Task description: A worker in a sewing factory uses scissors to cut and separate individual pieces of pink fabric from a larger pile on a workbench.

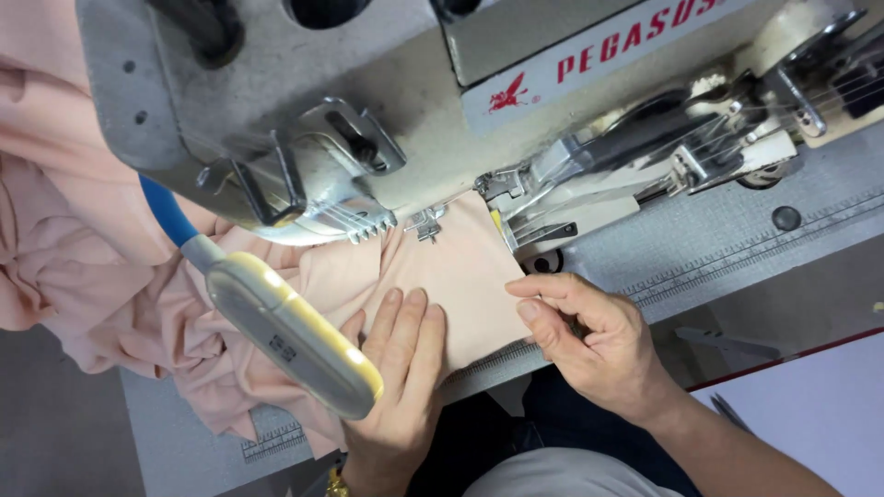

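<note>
Lamp (293,333) over left hand (402,368) flat on pink fabric (460,267).

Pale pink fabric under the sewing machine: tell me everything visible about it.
The pale pink fabric looks soft, thin and knit-like. Its flat folded end lies on the grey machine table, leading edge at the metal presser foot. The left hand presses flat on it; the right hand pinches its right edge. The rest bunches in loose folds to the left, partly hidden by the cream lamp head.
</note>
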